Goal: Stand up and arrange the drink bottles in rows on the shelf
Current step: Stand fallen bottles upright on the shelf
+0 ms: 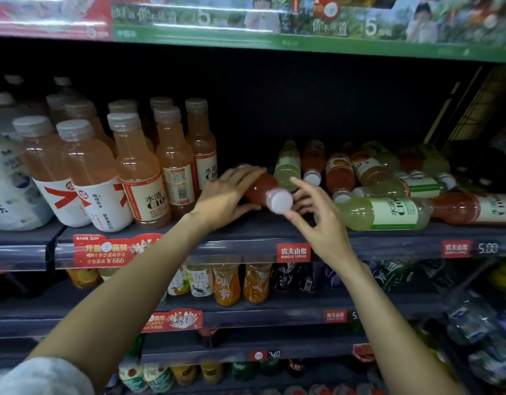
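A red drink bottle (264, 189) lies on its side on the dark shelf (246, 229), white cap toward me. My left hand (226, 195) grips its body, fingers over the top and thumb underneath. My right hand (317, 218) hovers just right of the cap with fingers spread and relaxed, holding nothing. Several orange bottles (140, 172) stand upright in rows at the left. To the right, several green and red bottles (382, 209) lie toppled in a heap.
White-labelled bottles (6, 181) stand at the far left. A price strip with red tags (293, 252) runs along the shelf front. Lower shelves (246, 309) hold more drinks. The upper shelf edge (303, 44) hangs overhead.
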Available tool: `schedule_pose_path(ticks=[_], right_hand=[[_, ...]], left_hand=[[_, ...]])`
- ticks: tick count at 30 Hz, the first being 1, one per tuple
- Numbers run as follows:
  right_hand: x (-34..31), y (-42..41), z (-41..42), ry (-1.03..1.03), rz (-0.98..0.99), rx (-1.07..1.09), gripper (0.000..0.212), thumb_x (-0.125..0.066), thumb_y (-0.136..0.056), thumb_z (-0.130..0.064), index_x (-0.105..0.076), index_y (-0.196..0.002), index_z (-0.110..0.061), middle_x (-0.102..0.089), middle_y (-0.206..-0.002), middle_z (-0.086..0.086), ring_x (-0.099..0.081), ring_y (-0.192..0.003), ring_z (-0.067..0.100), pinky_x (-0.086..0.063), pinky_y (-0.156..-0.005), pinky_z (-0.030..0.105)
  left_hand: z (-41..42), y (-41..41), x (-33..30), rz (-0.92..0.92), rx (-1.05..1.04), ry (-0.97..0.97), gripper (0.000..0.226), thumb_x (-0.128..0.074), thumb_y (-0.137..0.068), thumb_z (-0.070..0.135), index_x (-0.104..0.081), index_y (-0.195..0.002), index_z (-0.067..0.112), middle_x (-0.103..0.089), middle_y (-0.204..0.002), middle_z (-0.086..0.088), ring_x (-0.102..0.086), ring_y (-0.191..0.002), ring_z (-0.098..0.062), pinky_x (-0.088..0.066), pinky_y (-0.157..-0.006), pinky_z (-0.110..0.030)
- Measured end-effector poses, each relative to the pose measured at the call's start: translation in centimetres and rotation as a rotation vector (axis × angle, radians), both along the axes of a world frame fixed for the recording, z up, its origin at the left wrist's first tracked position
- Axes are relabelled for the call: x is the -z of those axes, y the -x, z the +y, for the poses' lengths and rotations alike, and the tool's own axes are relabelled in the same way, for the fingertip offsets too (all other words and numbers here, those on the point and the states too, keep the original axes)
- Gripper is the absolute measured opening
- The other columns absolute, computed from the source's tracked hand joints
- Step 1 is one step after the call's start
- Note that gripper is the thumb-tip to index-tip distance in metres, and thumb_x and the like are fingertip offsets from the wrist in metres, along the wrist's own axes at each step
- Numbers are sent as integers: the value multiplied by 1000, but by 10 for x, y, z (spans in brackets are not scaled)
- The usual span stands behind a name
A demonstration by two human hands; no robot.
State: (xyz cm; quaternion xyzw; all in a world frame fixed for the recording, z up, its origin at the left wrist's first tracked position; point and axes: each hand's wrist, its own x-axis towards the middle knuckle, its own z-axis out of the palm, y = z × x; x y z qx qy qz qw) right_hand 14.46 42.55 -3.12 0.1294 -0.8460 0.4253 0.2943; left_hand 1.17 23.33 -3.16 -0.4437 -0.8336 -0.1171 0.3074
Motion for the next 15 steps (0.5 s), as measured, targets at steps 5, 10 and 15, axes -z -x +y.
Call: schedule_pose_path(ticks=[5, 10, 15], right_hand=[[-15, 26, -3, -35, -95, 77, 70, -69, -85, -26, -30, -143, -25, -47, -134, 1, -51, -118, 12, -48, -96, 29], [-6, 54, -38, 30, -235, -36, 81, -72, -83, -19, -22, -146, -27, -55, -131, 0, -57, -113, 12, -51, -95, 37], [9, 64, -65, 43, -123, -26, 78, -71, -83, -17, -25, -145, -28, -58, -124, 1, -60, -106, 8, -54, -87, 29]], left_hand=[[5, -12, -34, -343, -191, -288, 82, -46, -76, 75, -41, -141, 24, -65, -120, -6, -64, -102, -28, -52, -82, -37], [-4, -20, -60, -595, -250, -310, 65, -57, -81, 68, -55, -128, 23, -70, -110, -1, -67, -97, -20, -53, -86, -38], [-25, -38, -39, -380, -335, -442, 76, -67, -83, 49, -35, -144, 19, -69, -109, -8, -67, -92, -24, -54, -80, -37]])
